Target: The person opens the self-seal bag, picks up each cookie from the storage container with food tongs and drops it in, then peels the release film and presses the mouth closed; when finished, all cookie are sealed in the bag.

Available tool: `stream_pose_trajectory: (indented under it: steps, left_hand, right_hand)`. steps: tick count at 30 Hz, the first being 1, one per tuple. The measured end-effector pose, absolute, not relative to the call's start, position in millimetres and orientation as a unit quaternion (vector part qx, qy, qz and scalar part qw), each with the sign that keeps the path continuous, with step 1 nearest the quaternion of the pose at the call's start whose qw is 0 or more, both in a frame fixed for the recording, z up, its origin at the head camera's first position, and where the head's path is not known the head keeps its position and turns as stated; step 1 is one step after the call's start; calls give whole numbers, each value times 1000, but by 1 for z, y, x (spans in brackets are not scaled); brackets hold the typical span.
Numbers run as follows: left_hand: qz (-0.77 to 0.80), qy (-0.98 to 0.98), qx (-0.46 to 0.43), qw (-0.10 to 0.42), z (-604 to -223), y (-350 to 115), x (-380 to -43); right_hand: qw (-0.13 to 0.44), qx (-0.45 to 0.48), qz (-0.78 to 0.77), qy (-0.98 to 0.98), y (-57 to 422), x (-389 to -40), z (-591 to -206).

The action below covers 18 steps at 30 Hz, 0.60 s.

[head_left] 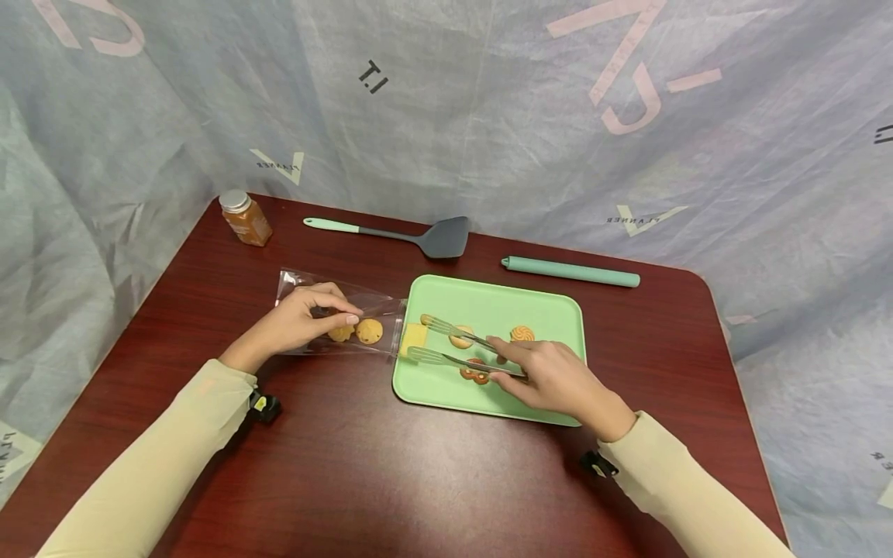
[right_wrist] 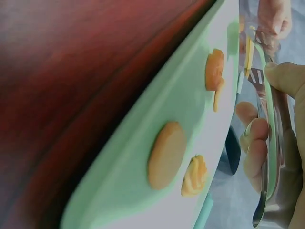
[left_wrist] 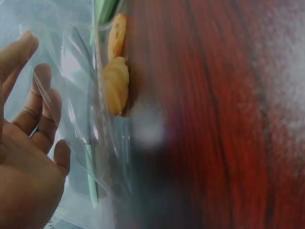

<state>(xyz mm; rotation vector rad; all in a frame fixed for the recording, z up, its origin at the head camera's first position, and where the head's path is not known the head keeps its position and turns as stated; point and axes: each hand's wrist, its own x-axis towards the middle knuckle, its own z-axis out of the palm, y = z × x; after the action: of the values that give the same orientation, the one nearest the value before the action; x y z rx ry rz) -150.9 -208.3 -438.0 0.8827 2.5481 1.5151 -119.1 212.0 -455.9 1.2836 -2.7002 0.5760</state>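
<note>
My left hand (head_left: 296,319) pinches the upper film of a clear plastic bag (head_left: 380,301) between thumb and fingertips. Inside the bag lie round golden cookies (head_left: 370,332), also seen through the film as a ridged cookie (left_wrist: 116,86) in the left wrist view. My right hand (head_left: 554,376) grips metal tongs (head_left: 481,368) with slotted ends, spread apart. A square yellow cookie (head_left: 415,339) sits between the tong tips at the tray's left edge, beside the bag's end; whether the tips touch it I cannot tell.
The green tray (head_left: 502,291) carries a swirl cookie (head_left: 522,333), a round cookie (head_left: 460,338) and a brown pretzel-shaped cookie (head_left: 474,373). Behind are a grey spatula (head_left: 445,237), a green rod (head_left: 572,271) and an orange-brown jar (head_left: 246,219). A grey curtain surrounds the table.
</note>
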Motion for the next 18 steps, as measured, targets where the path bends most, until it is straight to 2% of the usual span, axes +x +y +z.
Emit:
stream_pose_trajectory:
  steps: [18]
  left_hand:
    - [494, 820, 287, 23, -433, -206, -148]
  right_hand:
    - [22, 438, 188, -879, 167, -143, -460]
